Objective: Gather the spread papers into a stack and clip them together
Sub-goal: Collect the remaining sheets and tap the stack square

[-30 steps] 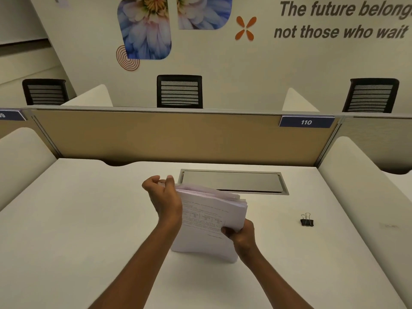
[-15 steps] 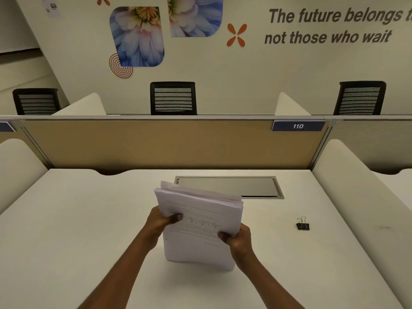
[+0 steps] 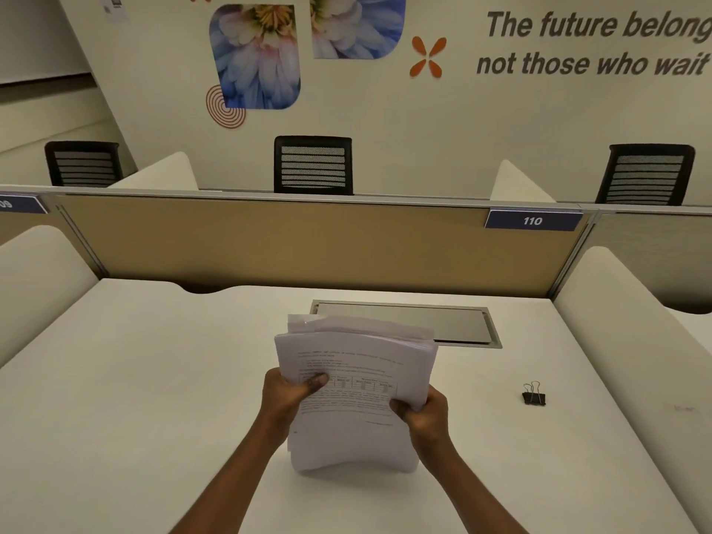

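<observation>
A thick stack of white printed papers [image 3: 358,383] stands upright on its bottom edge on the white desk [image 3: 135,379], its top edges uneven. My left hand [image 3: 289,395] grips the stack's left side, thumb on the front sheet. My right hand [image 3: 422,412] grips the right side lower down. A small black binder clip [image 3: 533,396] lies on the desk to the right, well apart from both hands.
A metal cable hatch [image 3: 454,321] is set into the desk just behind the papers. A tan partition [image 3: 269,244] with a "110" label closes the back. Padded white dividers [image 3: 632,321] flank the desk on both sides.
My left hand came down from the stack's top left corner to grip its left side. The papers now stand squarer on the desk, held from both sides.
</observation>
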Motion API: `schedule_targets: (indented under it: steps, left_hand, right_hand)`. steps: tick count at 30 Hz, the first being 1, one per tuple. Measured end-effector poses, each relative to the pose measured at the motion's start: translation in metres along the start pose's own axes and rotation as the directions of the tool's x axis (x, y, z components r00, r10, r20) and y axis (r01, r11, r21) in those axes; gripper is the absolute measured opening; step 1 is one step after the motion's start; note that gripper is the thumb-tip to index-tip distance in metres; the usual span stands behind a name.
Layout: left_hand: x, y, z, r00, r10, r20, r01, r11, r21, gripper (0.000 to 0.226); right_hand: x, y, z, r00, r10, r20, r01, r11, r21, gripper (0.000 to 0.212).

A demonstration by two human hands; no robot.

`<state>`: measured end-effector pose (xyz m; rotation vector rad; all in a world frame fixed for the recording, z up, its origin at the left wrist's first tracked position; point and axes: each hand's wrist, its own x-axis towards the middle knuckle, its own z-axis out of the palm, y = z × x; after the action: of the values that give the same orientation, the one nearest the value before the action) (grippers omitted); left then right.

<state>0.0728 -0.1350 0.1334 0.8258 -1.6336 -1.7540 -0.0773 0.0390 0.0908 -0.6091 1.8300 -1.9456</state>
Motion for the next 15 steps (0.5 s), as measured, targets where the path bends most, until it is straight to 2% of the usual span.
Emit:
schedule_targets:
  steps: [3, 5, 8, 12, 15]
  left_hand:
    - [-0.001, 0.012, 0.004, 0.999, 0.041, 0.004, -0.04, 0.997, -0.068, 0.061]
    - [-0.001, 0.028, 0.007, 0.987, 0.139, -0.082, -0.146, 0.986, -0.084, 0.061]
    - [0.004, 0.056, 0.022, 0.934, 0.246, -0.258, -0.236, 0.969, 0.069, 0.06]
    - [0.008, 0.072, 0.041, 0.835, 0.205, -0.511, -0.084, 0.965, 0.25, 0.066]
    - [0.01, 0.075, 0.046, 0.796, 0.156, -0.584, 0.051, 0.946, 0.321, 0.064]
  right_hand:
    - [-0.004, 0.004, -0.002, 1.0, 0.001, -0.002, -0.001, 1.0, 0.018, 0.027]
    - [-0.004, 0.001, -0.002, 1.0, -0.001, 0.031, 0.001, 1.0, 0.016, 0.023]
    - [-0.003, 0.001, -0.003, 1.0, -0.008, 0.03, 0.007, 1.0, 0.016, 0.022]
    - [-0.005, 0.005, -0.005, 0.999, -0.015, 0.033, 0.015, 1.0, 0.009, 0.024]
    - [-0.004, 0.004, -0.004, 0.999, -0.009, 0.038, 0.009, 1.0, -0.002, 0.025]
